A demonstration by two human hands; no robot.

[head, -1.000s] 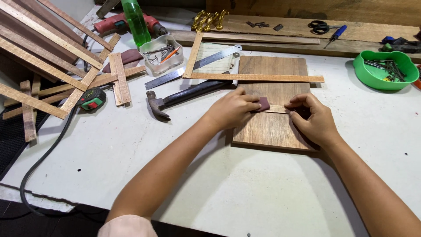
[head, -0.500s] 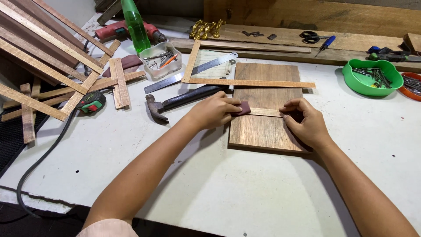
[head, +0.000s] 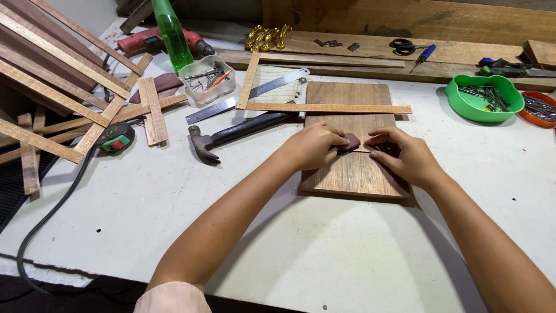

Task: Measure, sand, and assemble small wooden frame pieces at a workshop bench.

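A small dark reddish-brown block (head: 351, 141) sits on top of a flat wooden board (head: 353, 171), pinched at its left end by the fingers of the left hand (head: 313, 146). The block rests on a thin pale strip of wood (head: 364, 149) that lies across the board between the two hands. The right hand (head: 402, 156) is curled narrow, its fingertips pressing down on the strip just right of the block; what else it may hold cannot be told. Both hands rest on the board, which lies flat a little right of the middle of the white tabletop (head: 324, 255).

Across the far end of the board lies one arm of an L-shaped frame of light wood strips (head: 324, 107), and a steel ruler (head: 249, 95) runs slantwise under the frame's other arm. A hammer (head: 231, 134) with a black handle lies just left of the board, its head towards the left edge. Farther left is a tape measure (head: 116, 137) in green and black, beside a loose pile of wooden slats (head: 63, 98) at the far left corner. A clear tub of nails (head: 207, 79) and a green bottle (head: 172, 36) stand towards the far edge. Near the right edge sits a green bowl of nails (head: 480, 98), with scissors (head: 405, 46) beyond it.
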